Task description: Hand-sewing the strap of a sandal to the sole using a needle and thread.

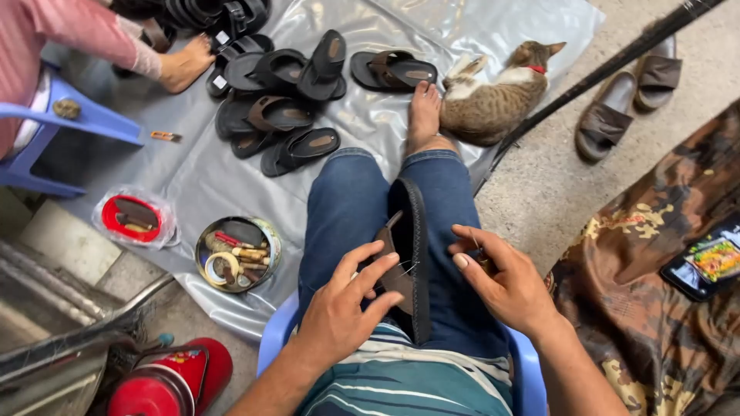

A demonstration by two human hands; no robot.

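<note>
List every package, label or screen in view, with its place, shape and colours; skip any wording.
Phone screen: far right, on camouflage cloth; dark rectangle, lit in bright green, yellow and red.
Round tin: on the grey sheet left of the knee; open, metallic, holding tools and tape.
Plastic-wrapped red lid: left of the tin; round, inside a clear bag.
Red canister: bottom left; cylindrical, small multicoloured label.

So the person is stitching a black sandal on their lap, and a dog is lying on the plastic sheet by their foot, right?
Not quite. The animal by the foot is a tabby cat, not a dog, as the head view shows. The rest holds: the left hand steadies the black sandal on the lap, the right hand works beside it, and the cat lies on the plastic sheet.
</note>
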